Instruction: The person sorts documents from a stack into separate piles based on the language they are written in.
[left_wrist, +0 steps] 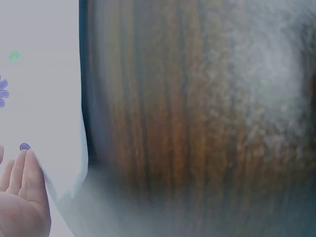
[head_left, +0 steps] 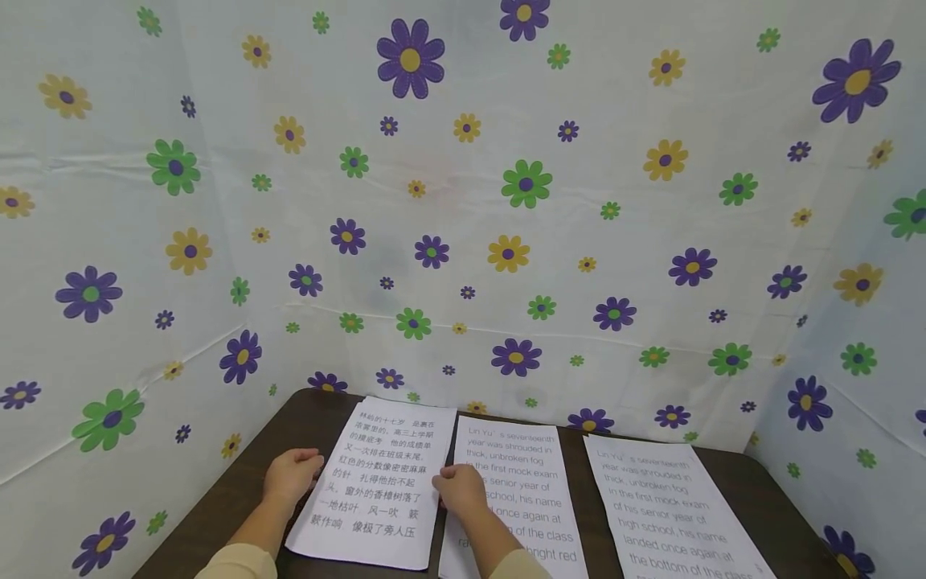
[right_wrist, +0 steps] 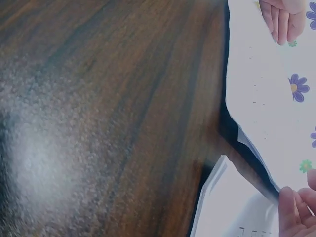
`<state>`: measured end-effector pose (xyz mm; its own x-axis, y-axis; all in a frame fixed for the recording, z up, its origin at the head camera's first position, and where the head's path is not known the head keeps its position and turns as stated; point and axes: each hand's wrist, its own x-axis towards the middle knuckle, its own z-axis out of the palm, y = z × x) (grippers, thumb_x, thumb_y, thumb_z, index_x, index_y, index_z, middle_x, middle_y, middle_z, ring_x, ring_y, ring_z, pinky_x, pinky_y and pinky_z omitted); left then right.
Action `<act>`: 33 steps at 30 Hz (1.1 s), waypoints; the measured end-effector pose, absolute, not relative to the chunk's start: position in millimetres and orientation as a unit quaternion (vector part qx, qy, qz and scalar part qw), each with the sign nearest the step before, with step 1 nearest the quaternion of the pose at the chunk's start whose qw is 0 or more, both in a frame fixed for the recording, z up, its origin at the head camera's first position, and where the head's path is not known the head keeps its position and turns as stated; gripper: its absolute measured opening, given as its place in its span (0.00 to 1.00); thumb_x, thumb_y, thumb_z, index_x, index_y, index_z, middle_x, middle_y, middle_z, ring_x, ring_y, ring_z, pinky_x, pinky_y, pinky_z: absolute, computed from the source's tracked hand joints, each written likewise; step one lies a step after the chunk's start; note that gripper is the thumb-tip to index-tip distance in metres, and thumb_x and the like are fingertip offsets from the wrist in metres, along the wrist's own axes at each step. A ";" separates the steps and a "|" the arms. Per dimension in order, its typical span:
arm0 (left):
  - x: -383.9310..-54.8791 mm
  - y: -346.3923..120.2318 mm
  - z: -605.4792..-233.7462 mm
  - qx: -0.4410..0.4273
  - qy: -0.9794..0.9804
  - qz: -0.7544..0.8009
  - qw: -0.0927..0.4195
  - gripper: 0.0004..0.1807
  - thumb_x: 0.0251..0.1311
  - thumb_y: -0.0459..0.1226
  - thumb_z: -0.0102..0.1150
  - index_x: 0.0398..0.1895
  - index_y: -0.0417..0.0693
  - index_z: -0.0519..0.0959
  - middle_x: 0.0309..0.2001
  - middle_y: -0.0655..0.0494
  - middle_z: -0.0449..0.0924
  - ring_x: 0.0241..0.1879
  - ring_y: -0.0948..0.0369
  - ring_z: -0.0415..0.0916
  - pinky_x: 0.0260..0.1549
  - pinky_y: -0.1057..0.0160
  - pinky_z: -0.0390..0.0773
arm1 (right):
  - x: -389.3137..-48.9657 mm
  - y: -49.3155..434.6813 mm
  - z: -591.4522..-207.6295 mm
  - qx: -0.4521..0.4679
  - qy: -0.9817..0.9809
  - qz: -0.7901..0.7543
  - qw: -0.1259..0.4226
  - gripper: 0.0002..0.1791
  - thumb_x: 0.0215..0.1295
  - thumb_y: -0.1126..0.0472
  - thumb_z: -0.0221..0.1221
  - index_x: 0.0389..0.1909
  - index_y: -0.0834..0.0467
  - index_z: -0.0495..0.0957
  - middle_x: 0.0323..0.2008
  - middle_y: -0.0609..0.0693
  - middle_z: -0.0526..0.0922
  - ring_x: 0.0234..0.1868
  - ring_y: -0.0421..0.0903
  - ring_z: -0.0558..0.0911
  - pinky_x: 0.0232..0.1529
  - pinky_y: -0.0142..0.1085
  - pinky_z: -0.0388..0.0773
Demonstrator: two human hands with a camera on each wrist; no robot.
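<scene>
left hand [head_left: 289, 478], fingers extended, and right hand [head_left: 464, 488], whose grip i cannot confirm, flank the chinese-text sheets [head_left: 372, 490]; two english-text sheets [head_left: 524, 474] lie right of these on the desk [head_left: 304, 426].

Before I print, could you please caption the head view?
Left hand and right hand flank white Chinese-printed paper on a brown table.

We saw a dark brown table [head_left: 596, 519] with rounded far corners; in the wrist views we made out streaky wood grain and a pale shine on its top. At its left part we found the Chinese page [head_left: 376, 482], though we couldn't tell whether it lay fully flat. Just beside that lay the middle English page [head_left: 531, 503], and past a strip of brown wood we saw the right English page [head_left: 665, 507].
</scene>
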<state>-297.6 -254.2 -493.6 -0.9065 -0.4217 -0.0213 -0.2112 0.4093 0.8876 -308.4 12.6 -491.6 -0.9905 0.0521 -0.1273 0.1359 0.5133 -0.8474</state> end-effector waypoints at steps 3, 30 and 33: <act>-299.0 -254.4 -493.4 0.184 -0.829 -0.519 0.100 0.23 0.67 0.35 0.51 0.58 0.26 0.71 0.56 0.24 0.73 0.52 0.36 0.77 0.37 0.60 0.86 | -309.9 15.3 -490.7 0.049 0.869 -0.490 0.038 0.17 0.62 0.58 0.62 0.47 0.63 0.81 0.33 0.50 0.83 0.28 0.40 0.80 0.30 0.33 0.81; -306.3 -172.8 -462.0 0.030 -0.798 -0.602 0.016 0.32 0.59 0.34 0.62 0.66 0.32 0.67 0.58 0.32 0.76 0.50 0.46 0.82 0.45 0.55 0.85 | -306.4 82.4 -474.6 -0.055 0.814 -0.573 0.080 0.35 0.61 0.51 0.64 0.67 0.61 0.69 0.52 0.58 0.81 0.49 0.52 0.83 0.44 0.42 0.86; -305.8 -162.8 -460.8 0.016 -0.794 -0.607 0.012 0.30 0.59 0.33 0.63 0.65 0.32 0.68 0.57 0.33 0.77 0.50 0.47 0.82 0.45 0.55 0.85 | -305.3 90.1 -471.8 -0.054 0.818 -0.566 0.083 0.34 0.61 0.51 0.64 0.67 0.60 0.69 0.53 0.58 0.81 0.49 0.52 0.83 0.45 0.42 0.86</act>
